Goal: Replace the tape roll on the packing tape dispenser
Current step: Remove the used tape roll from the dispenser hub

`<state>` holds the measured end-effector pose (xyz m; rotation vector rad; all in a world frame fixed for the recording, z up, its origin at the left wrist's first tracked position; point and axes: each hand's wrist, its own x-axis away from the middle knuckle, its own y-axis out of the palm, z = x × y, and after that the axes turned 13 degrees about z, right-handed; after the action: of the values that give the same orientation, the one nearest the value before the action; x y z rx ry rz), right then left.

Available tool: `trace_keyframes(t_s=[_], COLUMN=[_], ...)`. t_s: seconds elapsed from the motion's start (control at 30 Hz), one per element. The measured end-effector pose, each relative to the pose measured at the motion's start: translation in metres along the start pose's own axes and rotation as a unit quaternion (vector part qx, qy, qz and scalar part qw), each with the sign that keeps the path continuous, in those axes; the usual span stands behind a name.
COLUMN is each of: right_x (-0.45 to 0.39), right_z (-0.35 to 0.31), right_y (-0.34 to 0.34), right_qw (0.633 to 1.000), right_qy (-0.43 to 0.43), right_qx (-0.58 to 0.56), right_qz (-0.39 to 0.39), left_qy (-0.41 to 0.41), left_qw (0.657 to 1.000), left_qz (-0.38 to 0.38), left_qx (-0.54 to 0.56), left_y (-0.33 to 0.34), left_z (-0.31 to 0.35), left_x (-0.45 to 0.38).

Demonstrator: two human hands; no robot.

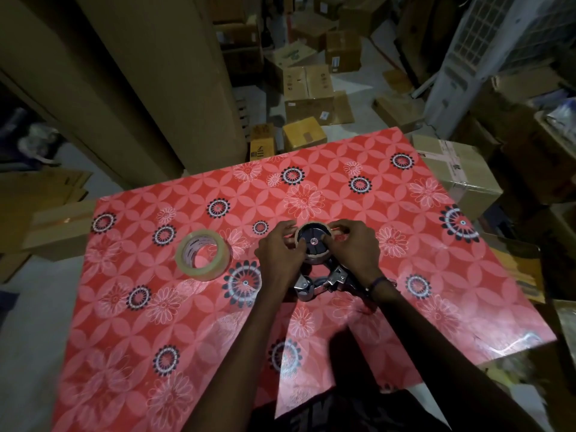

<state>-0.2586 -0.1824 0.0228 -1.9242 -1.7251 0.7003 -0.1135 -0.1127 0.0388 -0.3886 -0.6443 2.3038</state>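
The packing tape dispenser (324, 280) lies on the red flowered table (436, 275), its metal frame toward me and its black hub (313, 240) facing up. A thin cardboard core ring (311, 255) sits around that hub. My left hand (280, 255) grips the ring from the left with curled fingers. My right hand (353, 252) grips it from the right, fingertips on the far rim. A full clear tape roll (202, 255) lies tilted on the table, apart from both hands, to the left.
The table edge runs close to my body at the bottom. Cardboard boxes (307, 95) crowd the floor beyond the far edge and another box (458, 173) stands at the table's right corner. Tall cardboard sheets (124, 73) lean at the back left.
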Motion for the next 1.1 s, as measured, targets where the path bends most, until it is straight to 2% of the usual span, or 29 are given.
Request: trace_keyframes(t_s=[0.37, 0.53, 0.7, 0.87, 1.0, 1.1], right_x=[0.002, 0.015, 0.007, -0.007, -0.001, 0.001], right_z=[-0.007, 0.003, 0.004, 0.002, 0.005, 0.004], right_y=[0.005, 0.004, -0.001, -0.004, -0.003, 0.002], right_qw=[0.998, 0.996, 0.993, 0.993, 0.996, 0.996], right_qy=[0.009, -0.014, -0.015, -0.017, -0.025, -0.032], right_qx=[-0.033, -0.061, -0.114, -0.118, -0.087, -0.086], right_qz=[0.044, 0.061, 0.035, -0.022, -0.017, -0.02], left_qy=[-0.062, -0.018, 0.005, -0.021, -0.034, -0.033], left_qw=[0.998, 1.0, 1.0, 0.999, 0.998, 0.999], left_qz=[0.031, 0.02, 0.012, 0.03, 0.028, 0.024], left_qx=[0.01, -0.016, -0.008, 0.012, 0.04, 0.011], left_y=[0.007, 0.004, 0.0, -0.002, 0.001, 0.005], left_z=[0.005, 0.004, -0.003, -0.009, -0.002, 0.001], left_x=[-0.002, 0.0, 0.011, 0.014, 0.005, 0.002])
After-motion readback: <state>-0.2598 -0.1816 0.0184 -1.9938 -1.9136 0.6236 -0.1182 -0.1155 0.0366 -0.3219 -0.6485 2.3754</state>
